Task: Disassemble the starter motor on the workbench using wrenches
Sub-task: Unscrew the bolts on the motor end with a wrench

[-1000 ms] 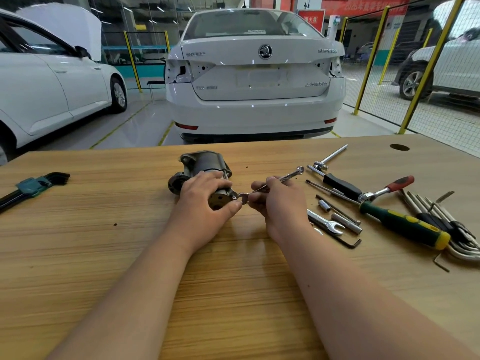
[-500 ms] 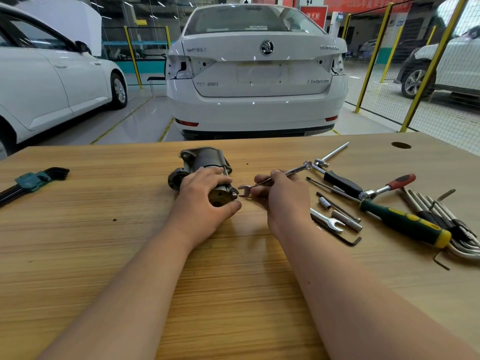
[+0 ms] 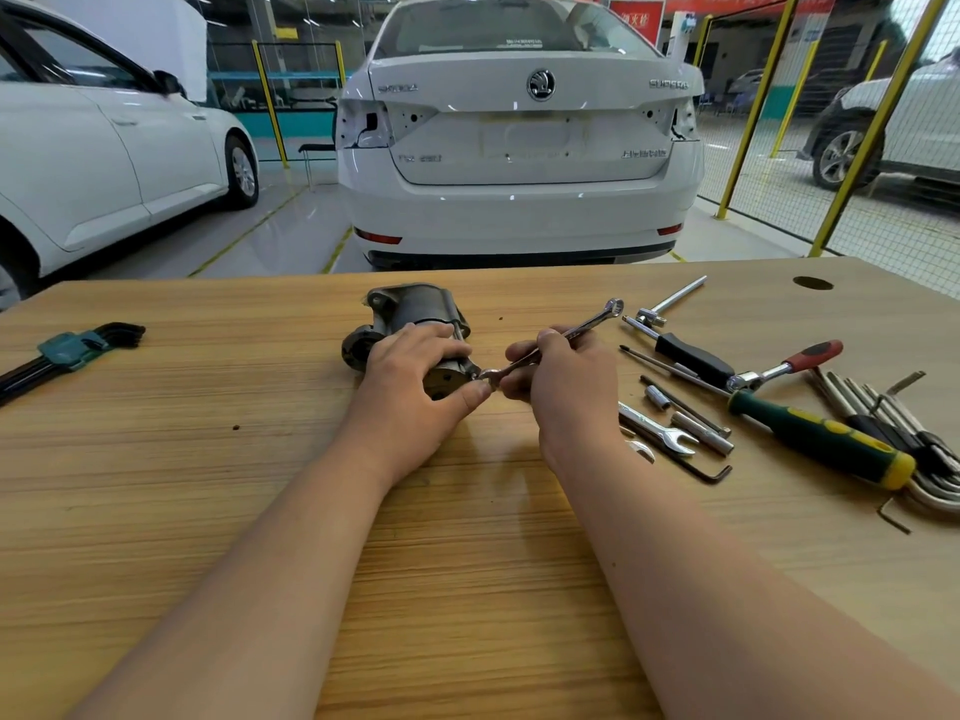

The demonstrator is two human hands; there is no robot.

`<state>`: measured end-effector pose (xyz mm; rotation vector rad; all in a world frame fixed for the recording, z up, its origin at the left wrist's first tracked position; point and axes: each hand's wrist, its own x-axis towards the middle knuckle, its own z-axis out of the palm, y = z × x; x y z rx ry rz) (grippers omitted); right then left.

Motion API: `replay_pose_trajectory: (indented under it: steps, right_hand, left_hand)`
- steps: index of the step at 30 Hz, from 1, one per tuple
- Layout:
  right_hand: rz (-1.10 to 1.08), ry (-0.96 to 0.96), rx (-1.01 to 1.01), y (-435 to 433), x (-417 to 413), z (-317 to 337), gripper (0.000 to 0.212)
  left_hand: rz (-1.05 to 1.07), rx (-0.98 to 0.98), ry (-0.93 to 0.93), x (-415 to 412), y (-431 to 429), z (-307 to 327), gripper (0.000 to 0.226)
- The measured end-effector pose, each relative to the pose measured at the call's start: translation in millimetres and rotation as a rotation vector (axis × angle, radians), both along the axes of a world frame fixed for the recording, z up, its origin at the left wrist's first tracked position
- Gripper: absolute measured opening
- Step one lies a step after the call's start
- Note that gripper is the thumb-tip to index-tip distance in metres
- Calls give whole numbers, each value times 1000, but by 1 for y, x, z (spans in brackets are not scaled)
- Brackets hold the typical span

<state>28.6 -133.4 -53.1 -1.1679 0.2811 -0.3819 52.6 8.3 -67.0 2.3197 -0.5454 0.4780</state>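
Starter motor (image 3: 415, 311) lies on its side mid-counter (image 3: 208, 459); left hand (image 3: 415, 379) covers its near end, grip curled round the housing; right hand (image 3: 569, 389) pinches a combination wrench (image 3: 589, 326) mid-shank, open end at the motor's near end, ring end pointing up-right; green-handled screwdriver (image 3: 821, 444) lies to the right; hex key set (image 3: 70, 350) far left.
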Motion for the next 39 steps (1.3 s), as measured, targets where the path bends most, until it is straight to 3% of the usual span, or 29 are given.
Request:
replay_pose_trajectory:
  steps: [6, 9, 13, 16, 18, 21, 23, 25, 29, 36, 39]
  right_hand:
    - [-11, 0, -12, 5, -3, 1, 10]
    - [-24, -24, -125, 8, -6, 3, 10]
    - [-69, -224, -694, 17, -12, 10, 6]
    - [10, -400, -1249, 33, -18, 13, 19]
    - [2, -514, -1440, 39, -21, 13, 23]
    - [-119, -644, -1186, 31, -22, 16, 18]
    - [-128, -533, -856, 23, -21, 20, 12]
    - [-107, -361, -595, 15, -16, 20, 12]
    - [-71, -108, -355, 5, -10, 13, 11]
    - [61, 134, 188, 6, -1, 6, 11]
    - [84, 224, 308, 7, -2, 7, 13]
  left_hand:
    - [-4, -5, -38, 2, -1, -1, 41]
    - [-9, 13, -41, 1, -1, -1, 44]
    - [-14, 18, -46, 3, 0, 0, 45]
    - [-71, 175, -207, 0, -3, 5, 21]
    - [-44, 235, -199, -1, -5, 4, 16]
    - [-61, 101, -164, 0, -2, 6, 15]
    - [-36, 15, 0, 2, 1, 2, 36]
    - [-9, 38, 13, 2, 2, 1, 49]
    - [30, 25, 13, -3, -1, 4, 50]
    - [-10, -2, -28, 1, 0, 0, 46]
    - [-6, -10, -43, 1, 1, -1, 45]
